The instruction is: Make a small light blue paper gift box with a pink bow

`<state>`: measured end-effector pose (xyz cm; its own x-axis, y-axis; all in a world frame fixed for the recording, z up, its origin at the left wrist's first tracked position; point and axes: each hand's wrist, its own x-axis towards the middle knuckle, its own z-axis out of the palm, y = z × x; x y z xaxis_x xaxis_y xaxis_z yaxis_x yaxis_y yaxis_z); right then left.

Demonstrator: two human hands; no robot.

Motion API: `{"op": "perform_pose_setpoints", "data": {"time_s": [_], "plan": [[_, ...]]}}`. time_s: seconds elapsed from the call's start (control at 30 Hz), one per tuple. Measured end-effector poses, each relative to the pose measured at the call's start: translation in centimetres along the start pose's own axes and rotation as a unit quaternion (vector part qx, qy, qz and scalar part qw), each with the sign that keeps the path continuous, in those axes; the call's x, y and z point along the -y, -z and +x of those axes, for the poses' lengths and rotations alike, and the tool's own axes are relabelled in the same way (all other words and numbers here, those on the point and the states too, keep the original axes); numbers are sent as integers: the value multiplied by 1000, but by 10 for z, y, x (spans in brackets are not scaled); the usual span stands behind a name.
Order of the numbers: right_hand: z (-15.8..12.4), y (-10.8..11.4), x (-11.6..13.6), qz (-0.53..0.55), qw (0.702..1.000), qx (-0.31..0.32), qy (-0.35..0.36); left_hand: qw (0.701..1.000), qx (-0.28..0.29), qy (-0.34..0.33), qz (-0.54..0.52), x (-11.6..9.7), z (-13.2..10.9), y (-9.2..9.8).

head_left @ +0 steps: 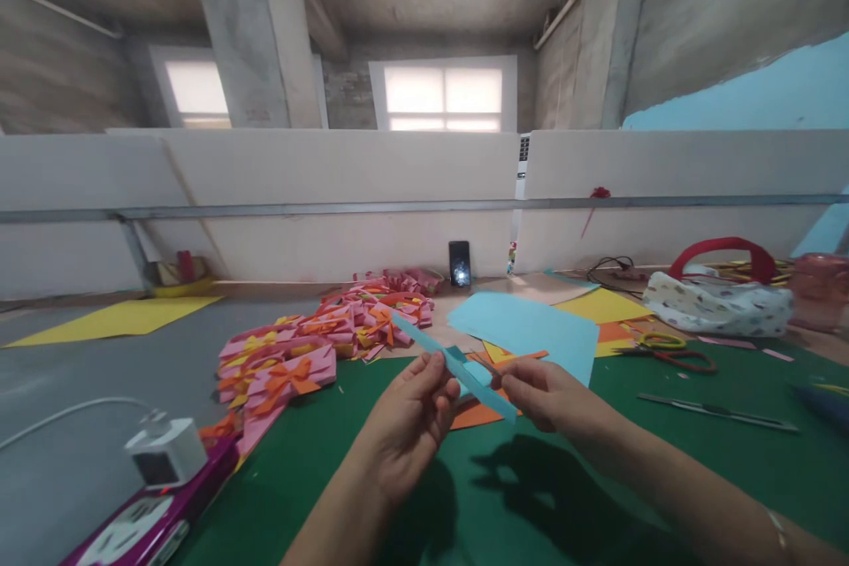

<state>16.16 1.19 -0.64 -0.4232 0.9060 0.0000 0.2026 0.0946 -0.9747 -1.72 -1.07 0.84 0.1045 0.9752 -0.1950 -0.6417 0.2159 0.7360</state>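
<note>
My left hand (417, 402) is closed, thumb and fingers pinching a light blue paper strip (487, 395) that slants from upper left to lower right above the mat. My right hand (547, 391) is closed beside it, its fingertips pinched at the strip's right side. A thin brownish piece shows at those fingertips, too small to make out. Under and behind the hands lie orange paper pieces (478, 416) and a light blue paper sheet (563, 327). The green cutting mat (371, 389) is beneath them, with the shadows of both hands on it.
A heap of pink paper bows (292, 371) lies left. To the right are scissors (683, 360), a long thin metal tool (720, 413) and a white patterned basket (716, 305) with a red handle. A phone (459, 263) leans at the back. A purple power strip (159, 513) holds a white charger (165, 451).
</note>
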Motion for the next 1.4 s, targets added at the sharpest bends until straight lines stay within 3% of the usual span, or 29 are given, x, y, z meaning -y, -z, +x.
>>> {"op": "perform_pose_setpoints", "data": {"time_s": [0.2,0.4,0.6,0.77,1.17,1.4], "plan": [[-10,-9,5,42,998,48,-5,997,-16,-41,56,6,0,-3],[-10,-8,8,10,1000,20,4,993,-65,-62,80,7,1,-4],[-10,-10,8,14,1000,4,4,986,-27,-70,147,13,1,1],[-5,-11,0,20,1000,-7,-22,979,-12,-35,203,15,-2,-4],[-7,-12,-4,-69,992,6,104,977,-31,-17,212,16,0,-2],[-7,-11,-4,-75,991,13,107,980,-25,-3,199,17,0,-4]]}}
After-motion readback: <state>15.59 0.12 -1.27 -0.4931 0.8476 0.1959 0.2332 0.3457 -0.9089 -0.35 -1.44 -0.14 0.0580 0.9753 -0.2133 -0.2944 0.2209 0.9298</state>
